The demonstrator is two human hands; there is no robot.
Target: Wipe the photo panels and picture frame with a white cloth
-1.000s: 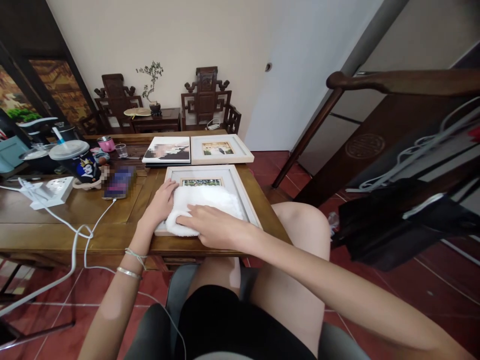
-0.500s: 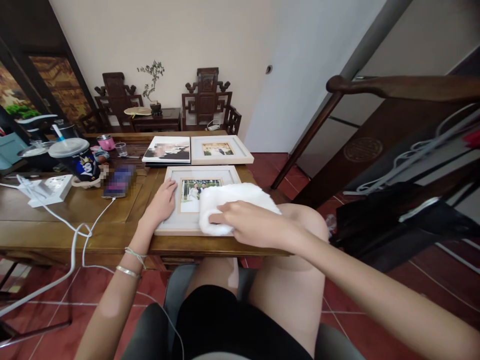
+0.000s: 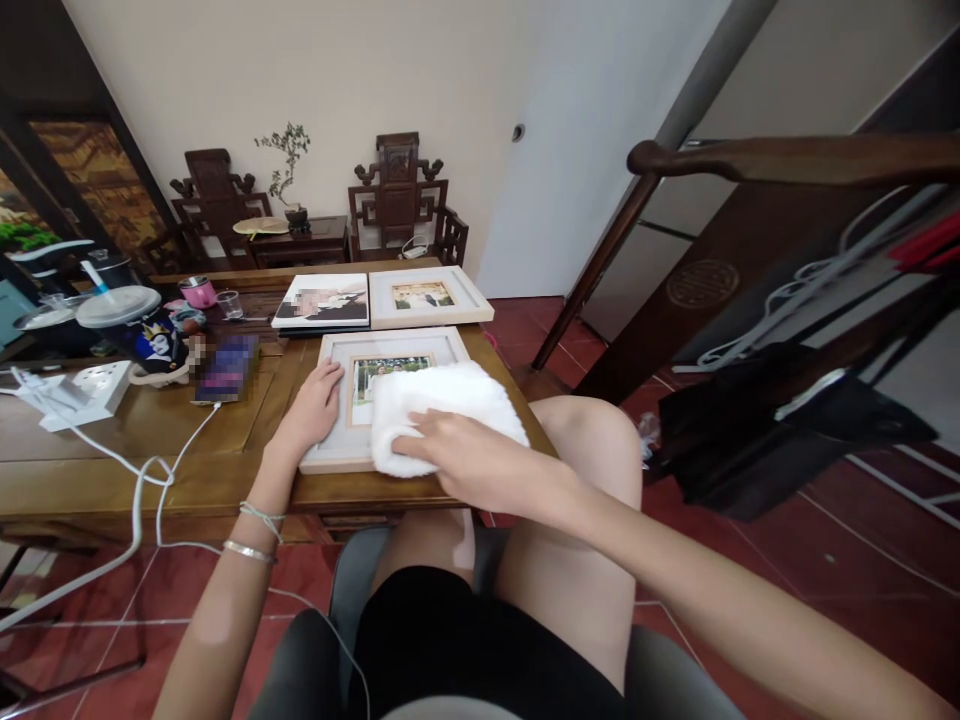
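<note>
A pale wooden picture frame (image 3: 334, 348) with a photo lies flat at the near edge of the wooden table (image 3: 97, 455). My left hand (image 3: 311, 405) rests flat on the frame's left border, fingers stretched out. My right hand (image 3: 457, 455) presses palm-down on a white fluffy cloth (image 3: 442, 400) that covers the right half of the frame, fingers laid over the cloth.
Behind the frame lie a second pale frame (image 3: 431, 295) and a photo print (image 3: 322, 300). To the left are a phone (image 3: 223, 368) on a white cable, a power strip (image 3: 75, 392), a lidded cup (image 3: 135, 325). A dark wooden rail (image 3: 787, 160) stands at right.
My right hand swept the cloth from the frame's left-middle to its right side, uncovering the photo, then back a little leftward. My left hand stayed on the frame's left border.
</note>
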